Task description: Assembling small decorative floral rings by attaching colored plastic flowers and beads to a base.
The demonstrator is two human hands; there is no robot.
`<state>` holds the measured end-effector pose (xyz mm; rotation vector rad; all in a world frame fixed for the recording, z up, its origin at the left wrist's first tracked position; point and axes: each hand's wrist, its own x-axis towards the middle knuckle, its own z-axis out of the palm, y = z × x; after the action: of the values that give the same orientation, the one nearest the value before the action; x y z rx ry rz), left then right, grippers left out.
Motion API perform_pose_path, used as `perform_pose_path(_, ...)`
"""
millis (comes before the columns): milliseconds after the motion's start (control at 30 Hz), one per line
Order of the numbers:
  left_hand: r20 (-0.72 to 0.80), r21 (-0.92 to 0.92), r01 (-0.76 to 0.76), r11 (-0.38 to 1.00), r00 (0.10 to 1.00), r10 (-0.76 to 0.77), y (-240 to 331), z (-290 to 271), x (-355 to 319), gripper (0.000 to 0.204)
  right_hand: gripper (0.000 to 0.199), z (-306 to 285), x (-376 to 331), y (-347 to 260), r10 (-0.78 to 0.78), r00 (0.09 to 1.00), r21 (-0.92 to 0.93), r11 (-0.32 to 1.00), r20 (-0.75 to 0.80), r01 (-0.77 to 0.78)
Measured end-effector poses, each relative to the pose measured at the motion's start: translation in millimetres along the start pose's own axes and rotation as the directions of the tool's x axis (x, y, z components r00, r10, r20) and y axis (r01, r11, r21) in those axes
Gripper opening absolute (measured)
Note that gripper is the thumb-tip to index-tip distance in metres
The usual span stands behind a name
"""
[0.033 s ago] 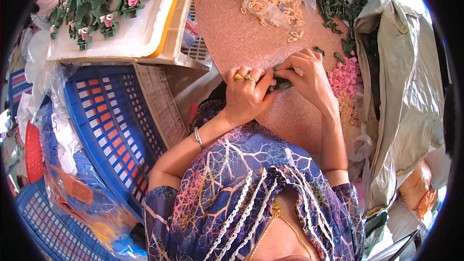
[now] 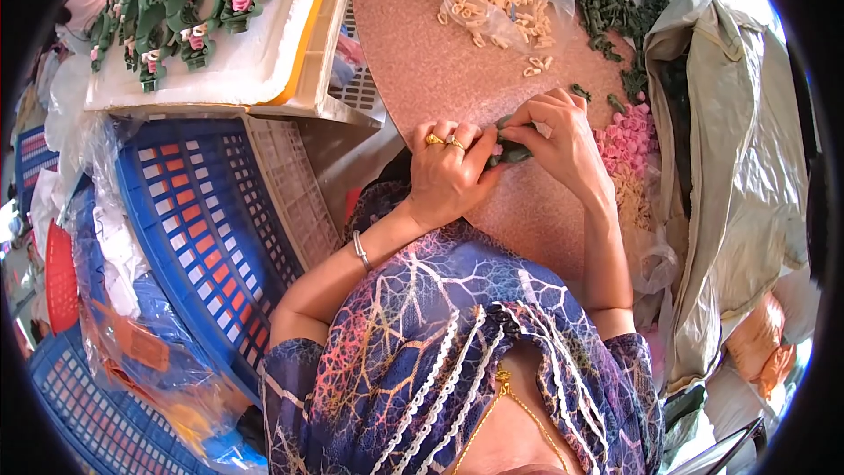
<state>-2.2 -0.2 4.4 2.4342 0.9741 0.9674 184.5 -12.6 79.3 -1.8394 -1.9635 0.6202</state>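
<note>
Above the near edge of the pinkish table (image 2: 422, 62), my left hand (image 2: 447, 171) is closed round one side of a small dark green piece with a spot of pink (image 2: 512, 154). Two gold-coloured rings are on its fingers. My right hand (image 2: 563, 136) pinches the same piece from the other side, thumb and fingertips together. Fingers cover most of the piece, so its full shape is hidden. Close to the right hand are a heap of small pink pieces (image 2: 626, 136) and a heap of dark green parts (image 2: 607, 13).
At the upper left, green ring-shaped pieces with pink flowers (image 2: 195, 22) stand on a white foam slab (image 2: 264, 70). Cream-coloured links (image 2: 505, 13) spill from a clear bag ahead. A blue basket (image 2: 145, 202) stands left; a silvery-grey sheet (image 2: 738, 149) hangs right.
</note>
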Motion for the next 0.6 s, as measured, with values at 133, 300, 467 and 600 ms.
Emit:
perform_pose_path(133, -0.02, 0.004, -0.025, 1.0, 0.999, 0.025, -2.0, 1.6, 0.1, 0.046, 0.014, -0.1, 2.5, -0.7, 0.105, 0.994, 0.025, 0.994, 0.045, -0.106)
perform_pose_path(300, 0.004, -0.019, -0.027, 0.999, 1.0, 0.027, 0.6, 0.4, 1.9, 0.045, 0.02, -2.7, 4.1, 4.5, 0.266, 0.946, 0.183, 0.936, 0.187, -0.3)
perform_pose_path(467, 0.004, -0.011, -0.031, 0.999, 1.0, 0.031, -2.9, 2.6, -0.8, 0.045, 0.022, 5.0, 5.4, -7.1, 0.202, 0.979, -0.069, 0.977, 0.037, -0.199)
perform_pose_path(600, 0.009, -0.017, -0.009, 1.0, 1.0, 0.009, -1.4, 2.8, -1.1, 0.048, 0.024, 8.0, -1.5, -4.0, 0.144, 0.988, -0.111, 0.983, -0.059, -0.149)
